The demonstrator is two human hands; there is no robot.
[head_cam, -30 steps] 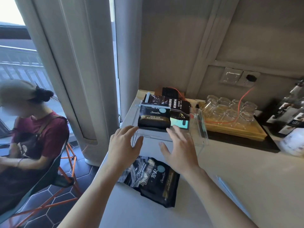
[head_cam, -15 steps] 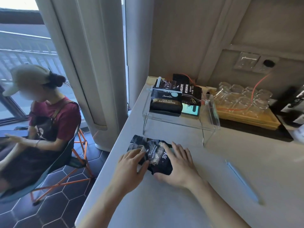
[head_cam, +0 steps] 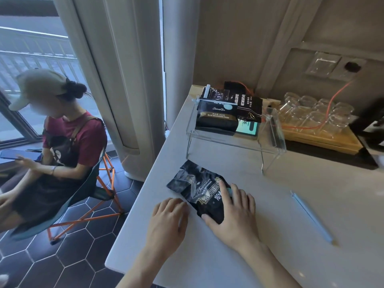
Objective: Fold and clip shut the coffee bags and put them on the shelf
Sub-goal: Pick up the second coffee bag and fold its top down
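A black coffee bag (head_cam: 199,189) lies flat on the pale tabletop (head_cam: 270,204), near its left edge and nearer to the person than the clear shelf (head_cam: 234,140). Its crumpled open end points far-left, its bottom end near-right. The right hand (head_cam: 232,217) lies palm down on the near-right part of this bag, fingers spread wide and flat, the thumb tucked against the bag's near corner; it presses rather than grips. The left hand (head_cam: 168,221) rests on the tabletop just left of the bag's near edge, fingers loosely extended and together, their tips at or close to the bag's edge; whether they touch it cannot be told. It holds nothing.

Farther back, the clear shelf stands on its legs on the tabletop. On it lie two black coffee bags: the left one (head_cam: 217,116), closed with a pale clip (head_cam: 216,99) across its top, and the right one (head_cam: 248,107), lying partly behind and beside it. A teal-screened device (head_cam: 248,127) lies at the shelf's near edge, just right of the left bag.

A long pale blue clip (head_cam: 311,217) lies on the tabletop well to the right of the right hand. To the far right, a wooden tray (head_cam: 324,140) holds clear glasses (head_cam: 315,113). At the left, a seated person (head_cam: 60,138) in a red shirt holds a phone.
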